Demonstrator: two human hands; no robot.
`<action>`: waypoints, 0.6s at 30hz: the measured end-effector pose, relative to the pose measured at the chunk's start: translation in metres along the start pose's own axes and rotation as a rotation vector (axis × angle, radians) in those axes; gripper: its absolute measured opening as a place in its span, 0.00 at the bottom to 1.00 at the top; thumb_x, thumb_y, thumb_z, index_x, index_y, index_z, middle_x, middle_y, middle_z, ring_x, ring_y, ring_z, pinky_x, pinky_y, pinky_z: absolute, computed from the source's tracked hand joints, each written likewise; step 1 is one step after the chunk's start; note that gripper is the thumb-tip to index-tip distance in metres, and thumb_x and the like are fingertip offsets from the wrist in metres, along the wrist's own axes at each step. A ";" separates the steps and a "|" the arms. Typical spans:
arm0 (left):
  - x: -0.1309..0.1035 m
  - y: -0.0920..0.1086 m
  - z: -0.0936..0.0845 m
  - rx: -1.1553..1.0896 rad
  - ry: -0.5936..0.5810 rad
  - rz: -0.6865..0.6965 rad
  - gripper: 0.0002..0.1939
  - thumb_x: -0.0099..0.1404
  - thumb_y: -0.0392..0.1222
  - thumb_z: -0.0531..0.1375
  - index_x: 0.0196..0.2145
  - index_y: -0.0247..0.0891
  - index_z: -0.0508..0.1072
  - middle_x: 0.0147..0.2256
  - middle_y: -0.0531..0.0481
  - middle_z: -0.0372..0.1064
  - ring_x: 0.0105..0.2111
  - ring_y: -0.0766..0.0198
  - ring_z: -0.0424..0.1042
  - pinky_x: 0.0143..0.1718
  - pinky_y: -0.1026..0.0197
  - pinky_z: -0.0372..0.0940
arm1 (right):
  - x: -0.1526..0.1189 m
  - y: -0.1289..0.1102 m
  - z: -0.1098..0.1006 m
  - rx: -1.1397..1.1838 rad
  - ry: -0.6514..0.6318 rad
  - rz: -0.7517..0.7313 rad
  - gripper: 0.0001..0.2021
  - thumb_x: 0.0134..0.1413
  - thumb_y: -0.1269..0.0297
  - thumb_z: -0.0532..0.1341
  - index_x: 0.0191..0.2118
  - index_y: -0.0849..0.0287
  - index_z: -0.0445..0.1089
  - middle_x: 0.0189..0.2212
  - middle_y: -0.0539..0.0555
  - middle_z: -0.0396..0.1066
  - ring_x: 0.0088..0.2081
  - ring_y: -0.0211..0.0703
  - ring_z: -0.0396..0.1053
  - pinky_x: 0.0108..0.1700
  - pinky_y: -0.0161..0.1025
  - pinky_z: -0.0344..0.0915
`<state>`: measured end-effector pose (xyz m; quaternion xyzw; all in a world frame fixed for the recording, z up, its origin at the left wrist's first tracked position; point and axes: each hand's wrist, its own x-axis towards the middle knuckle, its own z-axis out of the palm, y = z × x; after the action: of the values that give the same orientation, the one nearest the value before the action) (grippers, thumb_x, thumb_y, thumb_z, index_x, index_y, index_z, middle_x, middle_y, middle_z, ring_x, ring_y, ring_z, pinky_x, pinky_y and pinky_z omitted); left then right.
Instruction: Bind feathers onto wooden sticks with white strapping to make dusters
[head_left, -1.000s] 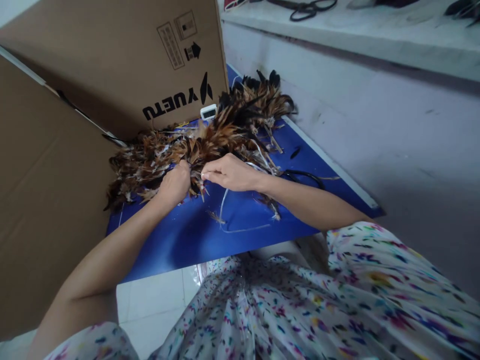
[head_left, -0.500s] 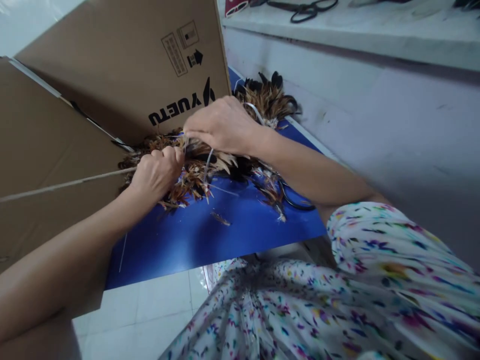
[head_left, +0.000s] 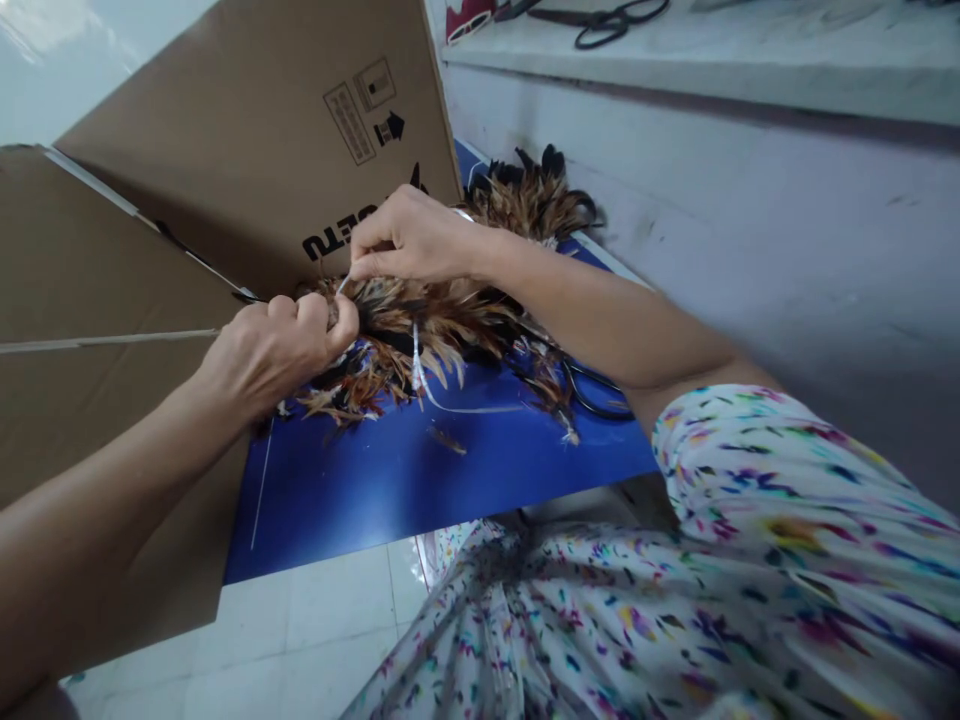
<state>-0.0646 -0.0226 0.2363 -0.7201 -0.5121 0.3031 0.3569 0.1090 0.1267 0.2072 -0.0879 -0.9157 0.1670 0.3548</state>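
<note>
Head view, left hand (head_left: 281,345) clenched round feathers (head_left: 442,318) pointing right, right hand (head_left: 409,238) pinching white string (head_left: 344,283), pale stick (head_left: 112,341) running left.

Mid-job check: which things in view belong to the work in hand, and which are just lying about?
Seem part of the work:
feathers, gripped in the left hand
white strand, pinched by the right hand
blue work surface

Seem just lying about:
scissors on the shelf
cardboard
stray feather near the front
</note>
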 end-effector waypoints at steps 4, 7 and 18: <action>-0.002 -0.010 0.016 -0.065 -0.007 -0.011 0.29 0.69 0.33 0.30 0.60 0.44 0.57 0.32 0.42 0.61 0.29 0.56 0.62 0.26 0.57 0.51 | -0.017 0.017 0.001 0.260 -0.140 0.096 0.08 0.52 0.66 0.64 0.29 0.68 0.73 0.21 0.46 0.63 0.27 0.29 0.61 0.31 0.29 0.53; -0.006 -0.022 0.030 -0.148 0.001 -0.035 0.28 0.69 0.35 0.31 0.56 0.47 0.61 0.29 0.45 0.58 0.26 0.58 0.57 0.27 0.57 0.49 | -0.033 0.033 -0.002 0.525 -0.239 0.204 0.09 0.53 0.63 0.65 0.31 0.67 0.73 0.21 0.46 0.64 0.24 0.28 0.60 0.28 0.29 0.55; -0.020 -0.051 0.059 -0.231 -0.008 0.213 0.21 0.68 0.36 0.37 0.49 0.43 0.66 0.29 0.46 0.62 0.29 0.57 0.60 0.30 0.57 0.55 | -0.040 0.091 0.012 0.687 -0.029 0.376 0.18 0.61 0.52 0.57 0.33 0.65 0.71 0.14 0.42 0.54 0.18 0.27 0.54 0.22 0.30 0.53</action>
<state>-0.1446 -0.0178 0.2467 -0.8055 -0.4657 0.2811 0.2353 0.1342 0.1974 0.1400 -0.1281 -0.7792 0.5272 0.3139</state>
